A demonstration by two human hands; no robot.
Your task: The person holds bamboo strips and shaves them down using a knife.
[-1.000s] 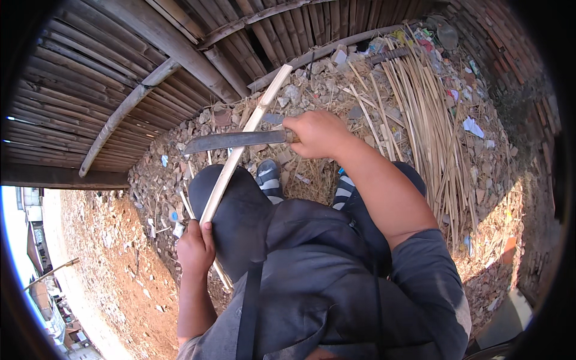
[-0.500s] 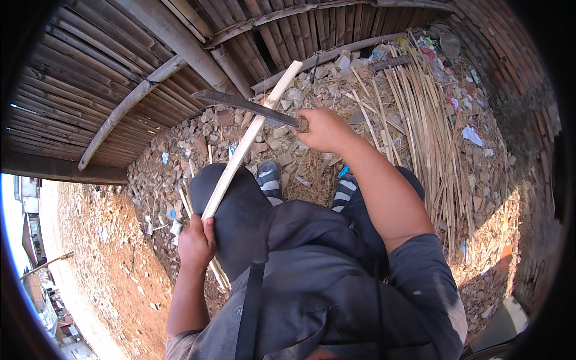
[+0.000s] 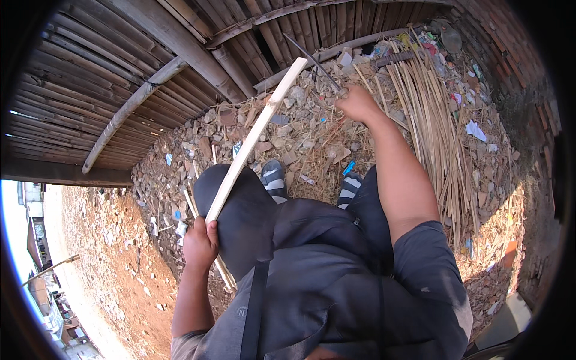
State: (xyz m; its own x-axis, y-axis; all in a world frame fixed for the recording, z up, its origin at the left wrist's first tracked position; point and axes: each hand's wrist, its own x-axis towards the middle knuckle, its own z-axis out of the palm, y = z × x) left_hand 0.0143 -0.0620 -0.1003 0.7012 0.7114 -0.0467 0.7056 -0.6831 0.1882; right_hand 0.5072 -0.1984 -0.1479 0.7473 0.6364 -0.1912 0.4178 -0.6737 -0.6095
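Observation:
A long pale bamboo strip point(image 3: 248, 146) slants up and away across my left thigh. My left hand point(image 3: 201, 241) is closed round its near end. My right hand point(image 3: 358, 103) grips the handle of a machete point(image 3: 313, 62), held out beyond the strip's far end and to its right. The blade is seen nearly edge-on, pointing up and left, apart from the strip. Under my left hand and beside my left leg, several thinner strips point(image 3: 227, 271) stick out.
Many split bamboo strips point(image 3: 429, 126) lie in a pile on the right. Stones and litter point(image 3: 294, 99) cover the ground round my sandals point(image 3: 274, 179). A bamboo-slat wall point(image 3: 90, 90) rises ahead and left; a brick wall point(image 3: 510, 66) stands on the right.
My right hand has swung the machete away from the strip, up and to the right, turning the blade edge-on. The strip and my left hand have barely shifted.

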